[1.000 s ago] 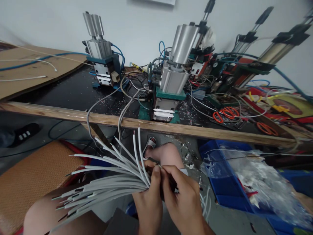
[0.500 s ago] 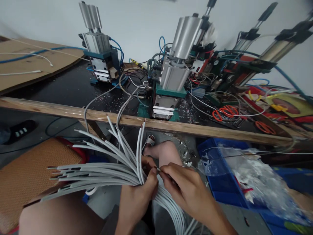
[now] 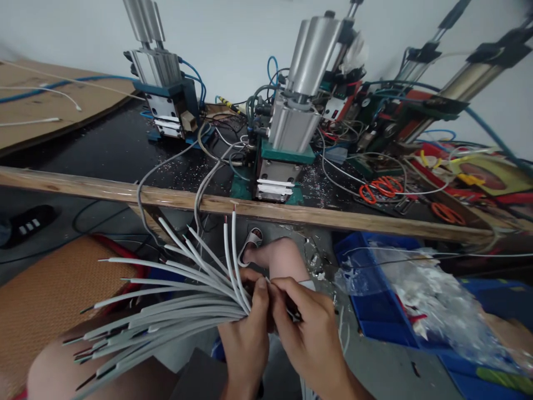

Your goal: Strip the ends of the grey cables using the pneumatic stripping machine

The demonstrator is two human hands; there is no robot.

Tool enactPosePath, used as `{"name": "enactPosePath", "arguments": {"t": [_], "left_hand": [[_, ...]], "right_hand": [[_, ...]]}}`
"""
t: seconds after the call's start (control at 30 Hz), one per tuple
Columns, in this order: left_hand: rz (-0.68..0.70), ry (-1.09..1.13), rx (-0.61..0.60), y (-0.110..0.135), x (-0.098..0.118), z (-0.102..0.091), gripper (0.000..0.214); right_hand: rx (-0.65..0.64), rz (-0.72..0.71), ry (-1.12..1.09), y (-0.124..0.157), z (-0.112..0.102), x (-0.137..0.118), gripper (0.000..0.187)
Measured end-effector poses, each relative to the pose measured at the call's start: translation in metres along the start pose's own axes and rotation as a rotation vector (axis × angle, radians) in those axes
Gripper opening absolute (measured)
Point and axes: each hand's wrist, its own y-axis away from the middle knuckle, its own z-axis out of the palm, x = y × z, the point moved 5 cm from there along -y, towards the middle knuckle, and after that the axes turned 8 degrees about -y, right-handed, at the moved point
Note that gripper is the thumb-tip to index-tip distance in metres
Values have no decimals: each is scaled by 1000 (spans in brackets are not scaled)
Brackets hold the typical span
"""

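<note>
My left hand (image 3: 245, 339) is closed around a bundle of several grey cables (image 3: 166, 303) that fan out to the left over my thigh, their stripped ends showing. My right hand (image 3: 310, 330) is pressed against the left one, fingers pinched on the cables where they cross my palms. Two cables (image 3: 230, 250) stand nearly upright with bare copper tips, just below the wooden bench edge (image 3: 291, 214). Straight ahead on the bench stands a pneumatic stripping machine (image 3: 291, 133) with white jaws facing me.
A second pneumatic machine (image 3: 162, 94) stands at the back left. Orange scissors (image 3: 381, 190) lie among tangled wires to the right. A blue bin (image 3: 375, 300) with white scrap sits at my right, a woven stool (image 3: 45, 294) at my left. My knee (image 3: 283, 258) shows below the bench.
The fan of cables swung up and then back down to the left. My right hand moved out to the right and then closed back against the left hand.
</note>
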Motion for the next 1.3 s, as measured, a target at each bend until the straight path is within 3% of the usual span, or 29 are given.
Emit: {"name": "enactPosePath", "arguments": {"t": [0.1,0.27,0.5,0.67,0.8,0.87,1.03,1.13,1.3], "left_hand": [[-65,18,-63,1,-11,2,20],[7,7,-67,2,-15,1,16],[-317,253,-159,2,-38,8,39],[-193,181,-157,-1,-36,4,26],[-146,134,-229,-2,-31,4,19],[-118,103,-194,-2,-29,4,16],[-32,18,102,6,-28,6,11],[-125,29,97,10,-40,13,17],[-516,422,-106,12,-55,26,34]], "right_hand": [[-14,19,-5,-1,2,2,24],[5,22,7,-3,3,3,23],[-18,-18,-12,-8,5,2,24],[-38,-11,2,-9,1,6,24],[-186,3,-14,-13,-3,10,24],[-171,9,-30,-14,-3,10,24],[23,83,-90,-8,8,15,27],[43,81,-62,-6,13,19,28],[-122,76,-98,-11,-8,25,21]]}}
